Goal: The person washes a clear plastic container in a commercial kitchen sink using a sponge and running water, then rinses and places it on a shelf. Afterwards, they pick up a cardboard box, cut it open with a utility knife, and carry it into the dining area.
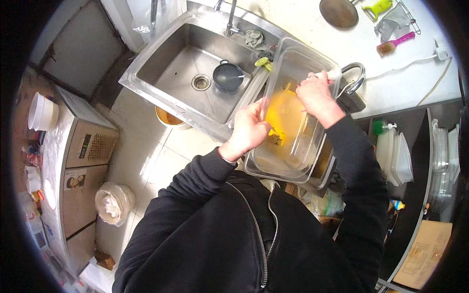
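A clear plastic food container (289,163) is tilted in front of me, beside the sink. My left hand (249,126) grips its left rim with the thumb and curled fingers. On the opposite side, my right hand (318,96) is closed around the container's other rim. Something yellow (275,117) shows blurred through the clear plastic; I cannot tell whether it lies inside or behind. To the left, the stainless steel sink (161,82) holds a small dark pot (228,76) near its drain. A yellow-green cloth or sponge (263,63) rests by the sink's right edge.
A faucet (230,22) and a grey rag (254,39) are at the sink's back. A curved chrome faucet (357,77) stands right of the container. On the counter lie a pink-handled brush (397,43) and a green peeler (379,8). A lined bin (115,203) stands on the floor.
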Tool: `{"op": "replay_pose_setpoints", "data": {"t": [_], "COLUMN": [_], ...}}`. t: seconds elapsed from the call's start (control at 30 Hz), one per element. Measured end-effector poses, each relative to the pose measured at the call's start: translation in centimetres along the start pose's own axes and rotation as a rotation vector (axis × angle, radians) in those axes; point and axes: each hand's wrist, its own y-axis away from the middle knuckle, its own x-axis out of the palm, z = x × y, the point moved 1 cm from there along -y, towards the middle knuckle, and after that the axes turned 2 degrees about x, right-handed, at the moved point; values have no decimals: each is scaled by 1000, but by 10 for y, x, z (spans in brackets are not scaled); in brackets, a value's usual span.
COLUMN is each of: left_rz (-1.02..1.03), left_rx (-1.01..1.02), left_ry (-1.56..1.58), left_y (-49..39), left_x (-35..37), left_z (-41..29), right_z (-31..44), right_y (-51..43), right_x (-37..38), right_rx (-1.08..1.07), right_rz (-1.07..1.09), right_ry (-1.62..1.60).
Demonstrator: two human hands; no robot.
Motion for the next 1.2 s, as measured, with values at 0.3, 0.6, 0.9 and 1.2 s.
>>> {"op": "replay_pose_setpoints", "data": {"t": [0.3, 0.6, 0.9, 1.2], "left_rz": [-7, 232, 147, 126], "left_rx": [-44, -195, -265, -256], "left_ry": [235, 692, 730, 746], "left_y": [3, 11, 17, 16], "left_x": [-1, 16, 14, 20], "left_z": [-1, -8, -8, -11], "right_z": [-62, -48, -37, -52], "right_y": [92, 36, 8, 10], "right_x": [1, 68, 69, 75], "right_rx": [233, 382, 111, -37], "right_rz": [-829, -780, -749, -1098], "right_ry": [-1635, -1422, -2766, -2611]}}
